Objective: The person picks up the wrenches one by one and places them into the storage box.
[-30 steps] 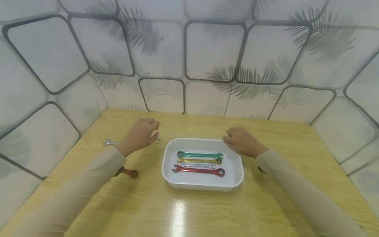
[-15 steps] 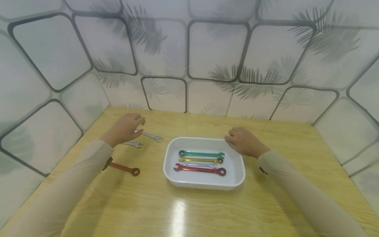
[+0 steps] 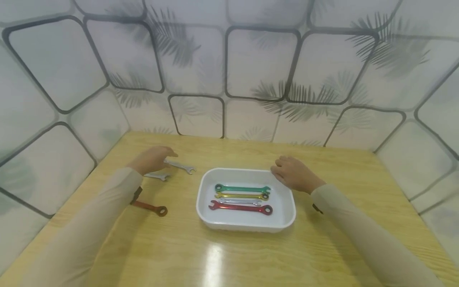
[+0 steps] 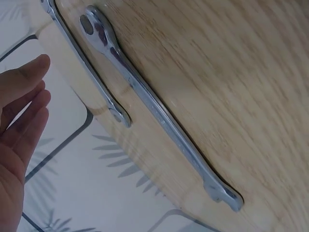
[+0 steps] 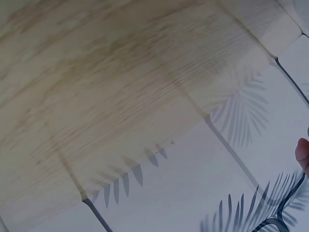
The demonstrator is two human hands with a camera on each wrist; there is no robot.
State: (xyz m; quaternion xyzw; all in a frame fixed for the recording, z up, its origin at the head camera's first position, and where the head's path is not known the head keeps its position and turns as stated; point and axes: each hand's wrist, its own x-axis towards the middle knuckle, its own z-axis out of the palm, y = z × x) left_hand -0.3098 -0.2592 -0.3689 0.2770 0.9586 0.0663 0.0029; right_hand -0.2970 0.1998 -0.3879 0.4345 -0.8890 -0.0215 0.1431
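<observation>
My left hand [image 3: 152, 158] hovers over the left part of the table, near two silver combination wrenches. One silver wrench [image 3: 181, 166] points right beyond the fingers; the other silver wrench [image 3: 156, 175] is partly hidden under the hand. In the left wrist view the fingers are extended, apart from the longer wrench [image 4: 166, 116] and the shorter wrench [image 4: 87, 63]. My right hand [image 3: 295, 173], fingers bent, is at the back right corner of a white tray [image 3: 244, 227]; whether it grips the rim is unclear. Only a fingertip [image 5: 302, 151] shows in the right wrist view.
Inside the tray lie a green wrench [image 3: 243, 189], a yellow wrench [image 3: 242, 195], a silver wrench [image 3: 239, 201] and a red wrench [image 3: 240, 207]. Another red wrench [image 3: 150, 206] lies on the table, partly under the left sleeve. A patterned wall [image 3: 251, 119] borders the table.
My left hand has moved left and away from the tray, then dipped slightly, its fingers now straighter. Wrenches it covered have come into view. The right hand and tray stay put.
</observation>
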